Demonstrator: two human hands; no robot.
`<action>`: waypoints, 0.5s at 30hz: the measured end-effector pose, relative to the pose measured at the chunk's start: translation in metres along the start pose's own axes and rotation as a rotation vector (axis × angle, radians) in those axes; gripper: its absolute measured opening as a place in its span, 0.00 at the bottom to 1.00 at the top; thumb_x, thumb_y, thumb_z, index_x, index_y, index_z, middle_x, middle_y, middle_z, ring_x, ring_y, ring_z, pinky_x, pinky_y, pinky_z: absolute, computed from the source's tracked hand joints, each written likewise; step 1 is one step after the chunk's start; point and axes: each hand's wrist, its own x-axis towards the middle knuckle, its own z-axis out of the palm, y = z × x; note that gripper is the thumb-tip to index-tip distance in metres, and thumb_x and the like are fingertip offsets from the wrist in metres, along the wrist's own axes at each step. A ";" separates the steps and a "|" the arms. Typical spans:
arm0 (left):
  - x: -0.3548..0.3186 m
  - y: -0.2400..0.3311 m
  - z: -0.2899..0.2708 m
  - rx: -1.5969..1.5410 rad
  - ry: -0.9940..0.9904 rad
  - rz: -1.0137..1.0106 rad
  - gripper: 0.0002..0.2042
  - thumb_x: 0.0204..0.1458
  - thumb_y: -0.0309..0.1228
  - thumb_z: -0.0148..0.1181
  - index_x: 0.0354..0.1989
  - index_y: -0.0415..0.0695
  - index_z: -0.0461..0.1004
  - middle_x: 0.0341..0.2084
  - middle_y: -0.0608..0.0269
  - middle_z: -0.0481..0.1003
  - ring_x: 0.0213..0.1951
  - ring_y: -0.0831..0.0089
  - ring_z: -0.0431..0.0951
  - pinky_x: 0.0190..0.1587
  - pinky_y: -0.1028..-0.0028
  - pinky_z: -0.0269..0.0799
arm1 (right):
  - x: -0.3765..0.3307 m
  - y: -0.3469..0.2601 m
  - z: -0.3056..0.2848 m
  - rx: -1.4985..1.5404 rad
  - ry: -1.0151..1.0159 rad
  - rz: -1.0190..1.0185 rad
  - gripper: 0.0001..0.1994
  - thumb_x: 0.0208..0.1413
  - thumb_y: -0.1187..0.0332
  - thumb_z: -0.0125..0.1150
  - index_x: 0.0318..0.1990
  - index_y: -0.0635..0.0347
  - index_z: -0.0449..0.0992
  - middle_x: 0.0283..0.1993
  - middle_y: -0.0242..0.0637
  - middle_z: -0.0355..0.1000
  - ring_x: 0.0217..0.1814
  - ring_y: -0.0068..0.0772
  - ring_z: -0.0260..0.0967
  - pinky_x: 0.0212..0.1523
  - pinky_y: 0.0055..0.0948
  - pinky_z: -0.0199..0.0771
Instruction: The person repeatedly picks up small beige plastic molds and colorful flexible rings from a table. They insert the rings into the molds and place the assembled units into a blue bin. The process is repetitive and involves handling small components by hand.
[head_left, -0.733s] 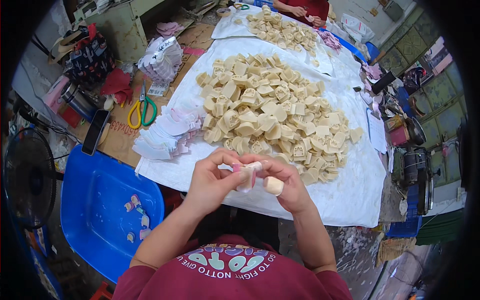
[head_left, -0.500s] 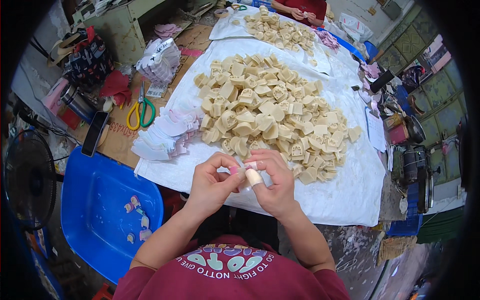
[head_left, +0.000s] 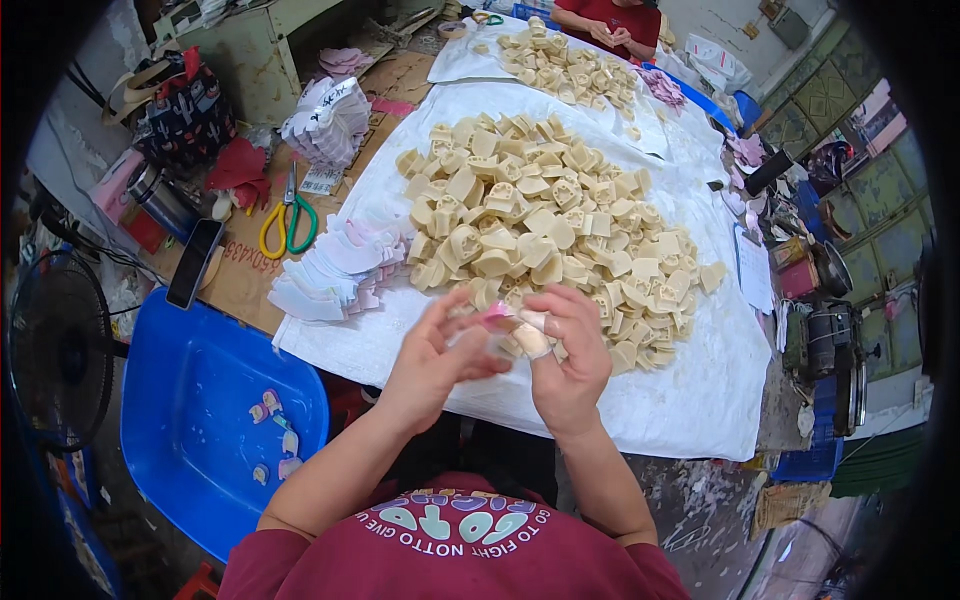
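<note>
In front of my chest, over the near edge of the white cloth, both hands are raised. My right hand (head_left: 572, 352) has pale tape on its thumb and index finger. It pinches a small pink piece (head_left: 497, 314), blurred and partly hidden by the fingers. Close to that piece is my left hand (head_left: 430, 360), its thumb and fingers apart and smeared by motion. Just beyond my hands lies a large heap of small cream-coloured moulded pieces (head_left: 540, 230). To its left is a spread stack of white and pinkish cut pieces (head_left: 345, 265).
A blue basin (head_left: 190, 420) at the lower left holds several small pink and cream pieces. Scissors (head_left: 289, 215), a phone (head_left: 195, 263) and a thermos (head_left: 163, 200) lie on the left. A black fan (head_left: 60, 350) stands beside the basin. Across the table, another person (head_left: 612, 25) works by a smaller heap.
My hands have drawn apart from a joint pinch and risen slightly. The left fingers have come off the small pink piece, which stays with the right hand.
</note>
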 end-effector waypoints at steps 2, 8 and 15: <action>0.001 -0.002 -0.012 -0.448 -0.143 -0.346 0.23 0.60 0.32 0.51 0.63 0.41 0.58 0.52 0.51 0.68 0.42 0.63 0.80 0.47 0.64 0.77 | 0.000 -0.005 0.005 -0.097 0.039 -0.110 0.07 0.45 0.73 0.66 0.33 0.61 0.77 0.51 0.40 0.74 0.57 0.52 0.65 0.56 0.43 0.65; -0.008 0.011 0.003 -0.157 -0.069 -0.104 0.27 0.65 0.43 0.42 0.69 0.50 0.47 0.53 0.58 0.68 0.48 0.68 0.73 0.46 0.65 0.74 | -0.003 -0.025 0.021 0.591 -0.039 0.393 0.18 0.55 0.74 0.59 0.55 0.61 0.71 0.61 0.37 0.66 0.40 0.22 0.69 0.33 0.23 0.70; -0.009 0.004 0.007 -0.083 -0.009 -0.003 0.29 0.65 0.43 0.41 0.72 0.54 0.40 0.47 0.65 0.69 0.41 0.76 0.72 0.33 0.75 0.71 | -0.007 -0.017 0.030 0.973 -0.205 0.672 0.17 0.61 0.74 0.51 0.58 0.62 0.70 0.66 0.36 0.60 0.31 0.10 0.67 0.22 0.13 0.64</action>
